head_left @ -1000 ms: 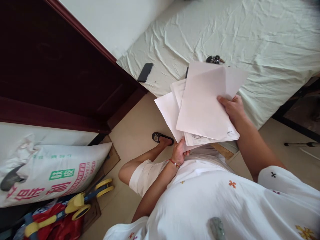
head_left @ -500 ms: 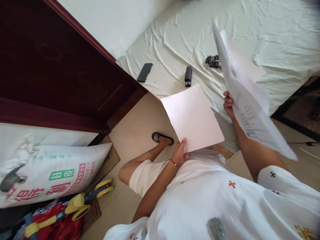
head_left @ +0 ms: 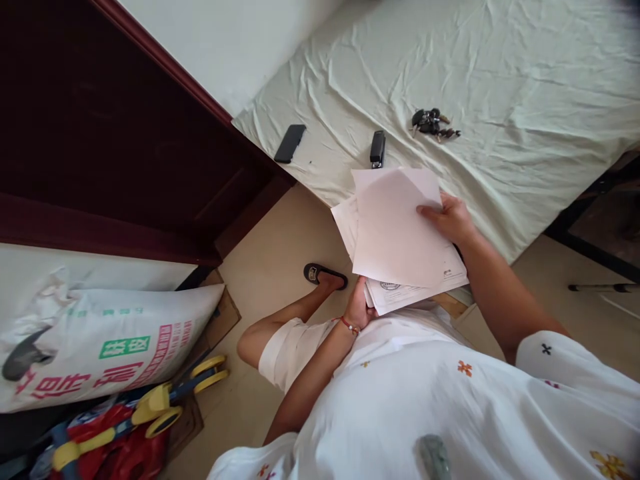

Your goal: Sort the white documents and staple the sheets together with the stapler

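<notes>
Landmark: the bed (head_left: 500,80), covered with a creased pale sheet; every place below is given from it.
Papers: I hold a loose stack of papers (head_left: 400,233) in the air just off the bed's near edge, partly over that edge and partly over the floor. The sheets are fanned and uneven. The top sheet is blank, and a lower one shows a round stamp and some print at its near corner.
Left hand: my left hand (head_left: 361,308) is under the stack's near corner, on the side away from the bed, with fingers closed around the bottom edge of the sheets. A red string bracelet (head_left: 349,326) sits on that wrist.
Right hand: my right hand (head_left: 447,219) grips the stack's right edge, beside the bed's near edge. The thumb lies flat on the top sheet, and the other fingers are hidden beneath the papers.
Stapler: a black stapler (head_left: 377,148) lies on the bed near its edge, just beyond the top of the papers and apart from them.
Keys: a bunch of keys (head_left: 431,123) lies further in on the bed, to the right of the stapler.
Phone: a dark phone (head_left: 291,143) rests on the bed near its left corner.
Sandal: my foot in a black sandal (head_left: 324,275) stands on the floor beside the bed, left of the papers.
</notes>
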`<state>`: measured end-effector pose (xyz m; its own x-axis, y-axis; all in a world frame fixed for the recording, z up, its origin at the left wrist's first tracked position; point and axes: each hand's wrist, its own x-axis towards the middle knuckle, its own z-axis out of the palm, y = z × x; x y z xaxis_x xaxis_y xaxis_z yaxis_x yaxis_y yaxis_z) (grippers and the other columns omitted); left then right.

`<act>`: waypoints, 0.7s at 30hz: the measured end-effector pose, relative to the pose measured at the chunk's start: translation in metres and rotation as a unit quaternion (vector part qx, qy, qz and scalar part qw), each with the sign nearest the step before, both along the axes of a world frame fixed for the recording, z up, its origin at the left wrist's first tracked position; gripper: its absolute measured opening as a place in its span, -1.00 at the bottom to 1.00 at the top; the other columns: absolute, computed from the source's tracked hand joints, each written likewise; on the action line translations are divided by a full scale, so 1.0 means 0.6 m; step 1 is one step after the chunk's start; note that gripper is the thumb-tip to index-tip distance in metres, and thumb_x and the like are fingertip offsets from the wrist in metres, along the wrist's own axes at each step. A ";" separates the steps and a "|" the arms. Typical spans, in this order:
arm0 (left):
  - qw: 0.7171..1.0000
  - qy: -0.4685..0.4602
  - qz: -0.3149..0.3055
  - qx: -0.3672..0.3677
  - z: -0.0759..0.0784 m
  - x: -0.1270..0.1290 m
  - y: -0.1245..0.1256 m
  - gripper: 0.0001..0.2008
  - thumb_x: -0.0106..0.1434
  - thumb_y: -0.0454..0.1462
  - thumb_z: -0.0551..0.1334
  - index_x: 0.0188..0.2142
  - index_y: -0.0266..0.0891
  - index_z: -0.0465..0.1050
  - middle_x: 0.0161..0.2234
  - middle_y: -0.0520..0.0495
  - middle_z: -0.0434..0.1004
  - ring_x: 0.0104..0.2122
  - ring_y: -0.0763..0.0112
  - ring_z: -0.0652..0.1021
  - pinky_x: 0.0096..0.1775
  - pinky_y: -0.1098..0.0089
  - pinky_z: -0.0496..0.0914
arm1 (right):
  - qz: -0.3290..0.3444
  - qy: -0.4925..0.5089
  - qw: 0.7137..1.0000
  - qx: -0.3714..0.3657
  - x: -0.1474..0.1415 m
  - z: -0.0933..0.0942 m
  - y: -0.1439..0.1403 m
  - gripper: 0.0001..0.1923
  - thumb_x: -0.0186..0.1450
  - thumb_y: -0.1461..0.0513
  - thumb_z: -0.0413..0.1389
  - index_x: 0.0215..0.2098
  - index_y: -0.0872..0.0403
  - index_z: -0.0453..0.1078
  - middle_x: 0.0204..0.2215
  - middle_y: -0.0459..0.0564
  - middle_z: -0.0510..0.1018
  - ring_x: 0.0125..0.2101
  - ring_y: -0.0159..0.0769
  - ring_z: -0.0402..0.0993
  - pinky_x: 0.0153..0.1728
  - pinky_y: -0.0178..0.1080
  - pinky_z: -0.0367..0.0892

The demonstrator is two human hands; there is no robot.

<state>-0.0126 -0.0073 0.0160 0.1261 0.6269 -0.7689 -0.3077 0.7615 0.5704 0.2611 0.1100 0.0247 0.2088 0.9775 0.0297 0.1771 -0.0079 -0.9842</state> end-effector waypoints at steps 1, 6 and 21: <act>1.000 -0.010 -0.006 0.009 -0.001 0.000 0.000 -0.44 0.39 0.20 0.17 -0.23 -0.29 0.53 -0.56 -0.06 0.43 -0.69 0.54 0.27 -0.70 0.46 -0.09 | -0.008 -0.027 0.999 0.024 0.001 0.000 0.001 -0.75 0.13 0.01 0.39 -0.43 -0.07 0.50 -0.37 -0.03 0.52 -0.32 -0.13 0.49 -0.22 -0.04 0.55; 0.997 -0.005 0.016 0.074 -0.004 -0.003 -0.001 -0.53 0.34 0.10 0.30 0.00 -0.22 0.51 -0.46 0.00 0.52 -0.63 0.54 0.34 -0.69 0.50 -0.03 | -0.020 -0.042 0.999 0.000 0.001 0.007 -0.004 -0.69 0.21 -0.07 0.30 -0.43 -0.04 0.46 -0.48 -0.06 0.48 -0.46 -0.21 0.37 -0.43 -0.13 0.44; 0.991 0.032 -0.016 0.130 0.006 -0.004 -0.002 -0.29 0.04 0.22 0.47 -0.09 -0.26 0.40 -0.38 -0.10 0.66 -0.71 0.42 0.51 -0.74 0.47 0.11 | -0.031 -0.044 0.999 0.001 -0.006 0.004 -0.003 -0.63 0.23 -0.12 0.25 -0.42 -0.02 0.43 -0.51 -0.07 0.42 -0.45 -0.23 0.32 -0.37 -0.15 0.35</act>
